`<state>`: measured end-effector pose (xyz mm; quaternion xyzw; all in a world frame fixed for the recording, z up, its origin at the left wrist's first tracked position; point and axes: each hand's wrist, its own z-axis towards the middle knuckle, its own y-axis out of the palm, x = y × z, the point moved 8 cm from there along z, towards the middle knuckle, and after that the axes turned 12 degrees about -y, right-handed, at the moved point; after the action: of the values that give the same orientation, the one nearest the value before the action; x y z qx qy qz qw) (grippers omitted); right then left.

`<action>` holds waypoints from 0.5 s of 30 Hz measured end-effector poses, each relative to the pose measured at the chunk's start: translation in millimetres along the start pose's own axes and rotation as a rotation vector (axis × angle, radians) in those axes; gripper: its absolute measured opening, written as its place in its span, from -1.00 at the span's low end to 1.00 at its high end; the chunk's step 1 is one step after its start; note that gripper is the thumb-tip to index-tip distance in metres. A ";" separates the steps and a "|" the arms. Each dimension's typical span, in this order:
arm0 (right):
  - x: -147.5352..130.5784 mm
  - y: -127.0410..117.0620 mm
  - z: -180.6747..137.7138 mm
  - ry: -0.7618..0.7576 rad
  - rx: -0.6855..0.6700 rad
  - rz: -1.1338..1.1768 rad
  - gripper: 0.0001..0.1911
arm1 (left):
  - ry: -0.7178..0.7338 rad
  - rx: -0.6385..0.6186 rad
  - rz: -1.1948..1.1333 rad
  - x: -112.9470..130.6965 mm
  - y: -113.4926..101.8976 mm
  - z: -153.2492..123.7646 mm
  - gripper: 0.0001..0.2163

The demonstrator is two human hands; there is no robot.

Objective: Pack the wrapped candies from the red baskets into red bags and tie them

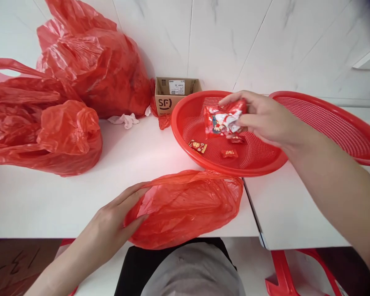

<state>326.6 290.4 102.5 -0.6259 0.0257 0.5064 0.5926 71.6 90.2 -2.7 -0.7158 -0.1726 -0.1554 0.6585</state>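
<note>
My right hand (260, 117) is closed on a shiny red candy packet (224, 120) with a white cartoon print, held over a red plastic basket (185, 139). A few small red wrapped pieces lie in that basket, among them a candy (229, 153) near its front and a red-and-gold packet (197, 146) at its left side. Below the basket, an open red plastic bag (185, 213) lies at the table's front edge. The fingers of my left hand (117, 222) grip this bag's left rim, with the fingertips partly inside its mouth.
Two full red plastic bags, one nearer (70, 148) and one against the wall (111, 70), stand at the left. A small cardboard box (169, 100) sits behind the basket, and crumpled white tissue (125, 120) lies left of it. Another red basket (329, 123) is at right.
</note>
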 end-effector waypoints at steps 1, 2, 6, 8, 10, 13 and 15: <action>-13.1 10.4 -16.1 0.013 0.007 0.150 -0.41 | -0.002 -0.005 -0.011 -0.4 0.8 0.0 -0.54; -24.5 26.5 -32.8 0.021 -0.013 0.291 -0.41 | -0.004 -0.013 -0.021 -0.8 1.7 0.0 -0.54; -40.7 123.7 -92.2 0.125 -0.241 0.834 -0.41 | -0.017 -0.028 -0.048 -1.4 2.7 0.2 -0.53; -27.4 160.7 -108.1 0.250 -0.268 0.933 -0.47 | -0.020 -0.034 -0.059 -1.0 2.6 -0.1 -0.53; -11.9 176.2 -111.5 0.290 -0.221 0.861 -0.57 | -0.025 -0.043 -0.063 -0.5 3.4 -0.4 -0.52; -0.1 166.3 -104.0 0.195 -0.109 0.481 -0.61 | -0.038 -0.048 -0.060 0.4 5.4 0.1 -0.52; 0.1 158.6 -100.4 0.152 -0.094 0.225 -0.56 | -0.046 -0.042 -0.057 1.0 6.2 0.8 -0.52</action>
<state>286.9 166.4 -32.7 -0.6826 0.1167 0.5213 0.4986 75.3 90.5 -7.9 -0.7278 -0.2046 -0.1610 0.6345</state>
